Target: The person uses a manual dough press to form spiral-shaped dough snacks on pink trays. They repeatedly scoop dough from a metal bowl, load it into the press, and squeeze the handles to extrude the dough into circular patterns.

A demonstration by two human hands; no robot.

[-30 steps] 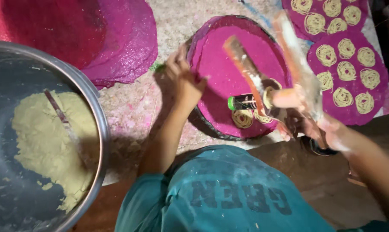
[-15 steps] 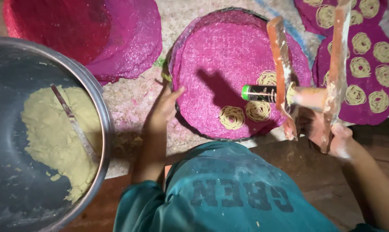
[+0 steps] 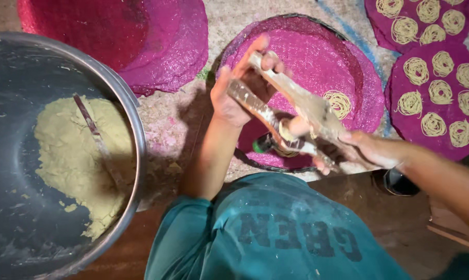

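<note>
I hold a two-handled wooden noodle press (image 3: 291,111) over a round pink woven mat (image 3: 317,57). My left hand (image 3: 242,83) grips the far ends of the two handles. My right hand (image 3: 361,150) grips the near ends. The press's metal cylinder with a green cap (image 3: 276,142) hangs under the handles. One coil of pale noodle strands (image 3: 338,102) lies on the mat just right of the press. More coils beneath the press are hidden.
A large steel basin (image 3: 133,124) at left holds yellowish dough (image 3: 81,155) and a spoon (image 3: 92,127). Stacked pink mats (image 3: 157,41) lie at the top. Two mats with several noodle coils (image 3: 442,98) lie at right. A teal shirt (image 3: 276,233) fills the bottom.
My left hand left the mat's edge and took hold of the press handles. The handles swung from upright to a slant across the mat and came together.
</note>
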